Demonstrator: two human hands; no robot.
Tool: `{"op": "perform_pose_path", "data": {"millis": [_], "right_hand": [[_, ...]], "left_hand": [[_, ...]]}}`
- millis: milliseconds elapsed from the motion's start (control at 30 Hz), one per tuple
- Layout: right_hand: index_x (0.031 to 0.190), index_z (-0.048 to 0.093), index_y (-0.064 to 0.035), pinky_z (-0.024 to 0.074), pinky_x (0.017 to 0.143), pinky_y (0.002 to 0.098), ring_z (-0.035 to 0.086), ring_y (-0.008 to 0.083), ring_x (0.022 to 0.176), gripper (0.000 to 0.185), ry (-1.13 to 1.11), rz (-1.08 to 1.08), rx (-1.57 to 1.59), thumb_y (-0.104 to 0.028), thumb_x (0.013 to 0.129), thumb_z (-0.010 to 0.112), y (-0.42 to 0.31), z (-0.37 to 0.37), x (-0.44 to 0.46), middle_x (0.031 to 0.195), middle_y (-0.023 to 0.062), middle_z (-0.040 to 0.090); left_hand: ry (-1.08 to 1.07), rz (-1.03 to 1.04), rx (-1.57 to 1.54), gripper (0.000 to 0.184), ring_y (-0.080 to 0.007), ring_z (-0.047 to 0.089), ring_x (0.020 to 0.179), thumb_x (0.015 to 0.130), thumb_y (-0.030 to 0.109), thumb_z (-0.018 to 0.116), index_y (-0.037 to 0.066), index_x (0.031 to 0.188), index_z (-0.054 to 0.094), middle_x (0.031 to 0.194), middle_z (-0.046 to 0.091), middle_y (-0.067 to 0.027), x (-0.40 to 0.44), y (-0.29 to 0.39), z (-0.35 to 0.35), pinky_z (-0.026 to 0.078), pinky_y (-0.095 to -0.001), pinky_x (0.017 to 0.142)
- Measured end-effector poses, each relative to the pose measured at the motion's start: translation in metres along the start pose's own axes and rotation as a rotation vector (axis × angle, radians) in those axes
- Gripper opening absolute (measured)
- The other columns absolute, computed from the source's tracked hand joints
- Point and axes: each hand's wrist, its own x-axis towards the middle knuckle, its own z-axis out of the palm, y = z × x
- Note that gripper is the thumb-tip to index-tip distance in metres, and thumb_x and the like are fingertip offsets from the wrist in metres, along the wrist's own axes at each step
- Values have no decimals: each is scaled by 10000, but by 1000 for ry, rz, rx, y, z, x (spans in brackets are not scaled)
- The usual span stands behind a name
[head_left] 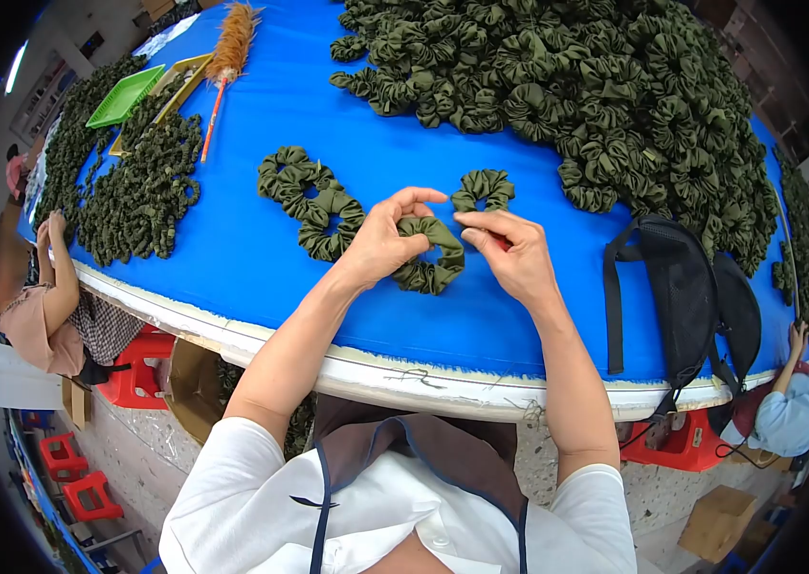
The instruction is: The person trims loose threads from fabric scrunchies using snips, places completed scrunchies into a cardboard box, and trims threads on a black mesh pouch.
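Observation:
My left hand is closed on a dark green scrunchie, thumb through its loop, over the blue table cover. Just to the right, my right hand is closed in a pinch, with a small bit of red showing between the fingers; what it holds is mostly hidden. Beyond my fingertips lies a single scrunchie. Several more scrunchies lie in a short row to the left of my left hand.
A large scrunchie pile covers the back right. Black bags lie at right. A feather duster, a green tray and a heap of gathered green pieces are at left. People sit at both sides.

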Motion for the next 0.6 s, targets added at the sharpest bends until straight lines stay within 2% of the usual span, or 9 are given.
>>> {"op": "perform_pose_path", "data": {"millis": [67, 100, 233, 400, 433, 567, 600], "right_hand": [[1117, 699, -57, 329, 489, 175, 410, 37, 568, 261, 89, 112, 244, -54, 855, 696, 5, 0, 3, 673, -30, 544], [1117, 699, -57, 329, 489, 175, 410, 37, 568, 261, 90, 107, 244, -54, 855, 696, 2, 1, 5, 673, -30, 544], [1020, 699, -38, 271, 421, 180, 362, 29, 498, 166, 70, 451, 672, -65, 857, 680, -26, 6, 3, 609, -56, 489], [1061, 654, -27, 239, 399, 174, 335, 20, 467, 217, 19, 508, 575, -77, 852, 682, -8, 19, -5, 639, -50, 510], [1061, 654, -27, 239, 399, 174, 335, 20, 467, 217, 18, 509, 573, -77, 852, 682, -7, 19, -8, 639, -50, 510], [1142, 604, -32, 229, 396, 167, 330, 10, 462, 302, -34, 529, 546, -82, 854, 684, -4, 19, -9, 680, -34, 533], [1158, 582, -30, 225, 394, 165, 325, 9, 465, 322, -12, 531, 609, -84, 857, 683, -9, 20, -7, 683, -30, 530]], "left_hand": [[68, -20, -27, 563, -95, 552, 825, 757, -102, 535, 67, 1294, 540, 932, 587, -48, 1, -1, -1, 479, -192, 737], [69, -16, -24, 563, -95, 552, 825, 757, -102, 535, 67, 1294, 540, 932, 587, -48, 1, 0, 0, 479, -192, 737], [280, 22, -583, 460, -90, 555, 832, 821, -84, 549, 57, 1258, 562, 994, 607, -66, 0, 9, 11, 483, -193, 743], [221, -4, -653, 358, -80, 562, 781, 881, -31, 583, 50, 1230, 573, 951, 635, -67, -6, 17, 33, 475, -190, 718], [222, -4, -654, 358, -80, 562, 781, 881, -31, 583, 50, 1230, 573, 951, 635, -67, -6, 14, 33, 475, -190, 718], [-7, -101, -128, 312, -82, 556, 704, 898, 22, 622, 51, 1205, 576, 847, 643, -49, -4, -6, 15, 465, -193, 690], [67, -53, -218, 270, -81, 541, 667, 906, 47, 627, 54, 1171, 575, 790, 625, -35, -5, -7, 14, 456, -196, 672]]}}
